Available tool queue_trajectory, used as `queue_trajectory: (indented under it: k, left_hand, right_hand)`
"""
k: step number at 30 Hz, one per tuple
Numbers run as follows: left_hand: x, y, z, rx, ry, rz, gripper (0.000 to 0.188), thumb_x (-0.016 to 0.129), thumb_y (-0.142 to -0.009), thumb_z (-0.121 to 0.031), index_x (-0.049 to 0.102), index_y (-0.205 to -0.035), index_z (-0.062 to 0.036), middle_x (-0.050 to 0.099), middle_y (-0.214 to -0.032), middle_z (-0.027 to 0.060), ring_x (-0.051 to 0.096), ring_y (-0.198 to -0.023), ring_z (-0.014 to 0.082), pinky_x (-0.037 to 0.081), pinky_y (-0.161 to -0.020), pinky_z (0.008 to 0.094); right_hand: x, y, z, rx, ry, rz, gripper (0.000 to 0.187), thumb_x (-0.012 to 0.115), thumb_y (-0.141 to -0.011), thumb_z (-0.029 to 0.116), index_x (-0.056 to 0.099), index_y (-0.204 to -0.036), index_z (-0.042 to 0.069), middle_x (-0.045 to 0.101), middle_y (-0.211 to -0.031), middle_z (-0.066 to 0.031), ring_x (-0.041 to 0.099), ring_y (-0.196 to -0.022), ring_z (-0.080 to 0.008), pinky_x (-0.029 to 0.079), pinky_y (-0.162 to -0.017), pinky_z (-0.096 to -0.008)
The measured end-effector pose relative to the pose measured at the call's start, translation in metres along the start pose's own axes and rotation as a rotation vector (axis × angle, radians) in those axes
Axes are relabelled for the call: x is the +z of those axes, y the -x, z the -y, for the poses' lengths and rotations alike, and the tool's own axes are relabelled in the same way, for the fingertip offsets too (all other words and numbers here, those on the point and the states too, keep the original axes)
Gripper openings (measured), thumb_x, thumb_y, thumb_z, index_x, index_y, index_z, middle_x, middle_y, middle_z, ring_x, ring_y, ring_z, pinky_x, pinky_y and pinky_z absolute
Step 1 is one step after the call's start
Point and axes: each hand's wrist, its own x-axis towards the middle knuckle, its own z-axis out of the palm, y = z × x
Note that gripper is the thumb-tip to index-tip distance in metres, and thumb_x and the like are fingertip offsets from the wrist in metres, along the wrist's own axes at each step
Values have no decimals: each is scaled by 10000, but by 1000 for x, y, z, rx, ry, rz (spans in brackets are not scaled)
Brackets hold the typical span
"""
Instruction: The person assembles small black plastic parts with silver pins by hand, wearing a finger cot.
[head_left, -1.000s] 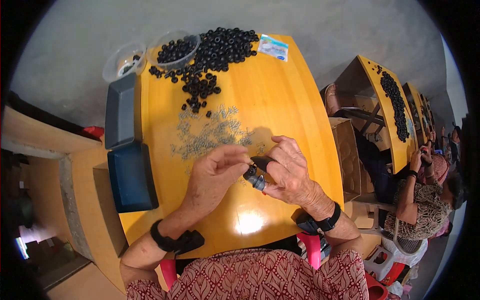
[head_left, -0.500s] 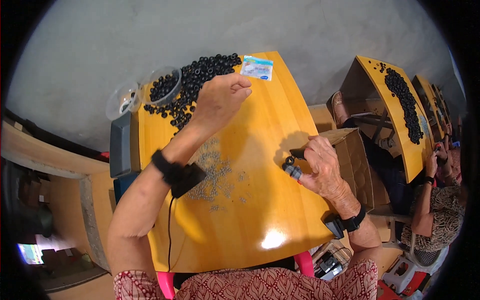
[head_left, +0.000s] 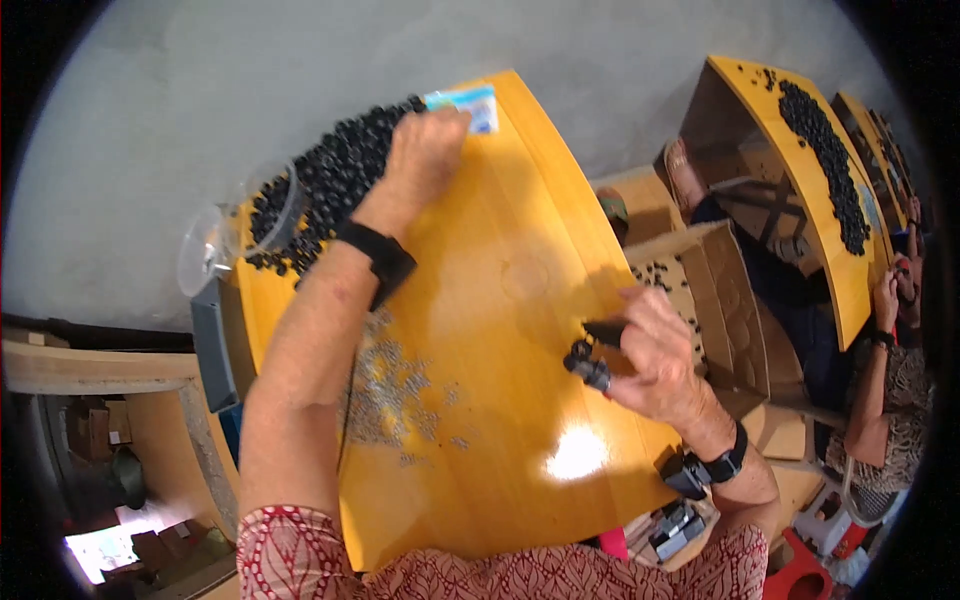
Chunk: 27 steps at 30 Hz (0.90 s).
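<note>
My left hand [head_left: 428, 145] is at the far end of the yellow table, over the edge of a pile of black ring-shaped parts [head_left: 345, 160]. Its fingers are curled together and hide anything between them. A white and blue packet [head_left: 482, 106] lies partly behind that hand. On the right, above the tabletop, my right hand [head_left: 662, 362] grips a small black ring-shaped part [head_left: 579, 352] at its fingertips. A dark pointed piece [head_left: 604, 332] sticks out by the fingers, and something grey [head_left: 597, 376] shows around the thumb tip. Many tiny grey pieces [head_left: 390, 400] lie scattered mid-table.
Clear plastic tubs [head_left: 292, 205] and a grey bin [head_left: 215, 345] stand at the table's left edge. Against its right side is an open cardboard box [head_left: 735, 310] with black parts inside. Farther right, another person sits at a yellow table [head_left: 790, 170] bearing black parts.
My left hand has moved farther out, over the pile's edge and the packet. The view has shifted, showing more of the cardboard box's inside. My right hand still holds the black part.
</note>
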Motion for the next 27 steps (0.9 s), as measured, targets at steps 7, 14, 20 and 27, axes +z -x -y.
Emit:
queue_trajectory:
  k: [7,14,20,27]
  left_hand:
    - [-1,-5,3,-36,12,115,136,514,-811,-88,611,-893,-41,659,-870,155,644,-755,352,524,-678,460]
    - [-65,0,-14,-349,373,3,85,532,-759,-129,538,-782,-47,577,-661,194,574,-637,409,463,-593,469]
    - [-124,30,-57,-112,588,-59,59,559,-755,-76,521,-753,-32,560,-646,180,577,-606,378,449,-539,402]
    - [-173,88,-102,-277,855,121,70,592,-756,-46,529,-778,-23,558,-639,154,600,-572,290,450,-536,364]
  right_hand:
    - [-8,-8,2,16,40,-150,266,819,-624,101,641,-780,-19,593,-785,-121,581,-763,-293,505,-815,-447]
    - [-17,-9,14,-36,136,-194,337,850,-616,165,683,-869,20,592,-764,-91,590,-748,-259,524,-801,-450]
    - [-20,-13,31,-87,195,-206,292,832,-639,161,634,-795,14,592,-781,-97,582,-751,-270,500,-808,-458]
    - [-9,-21,50,-126,208,-202,298,807,-644,184,607,-774,5,583,-815,-114,569,-792,-301,469,-813,-456]
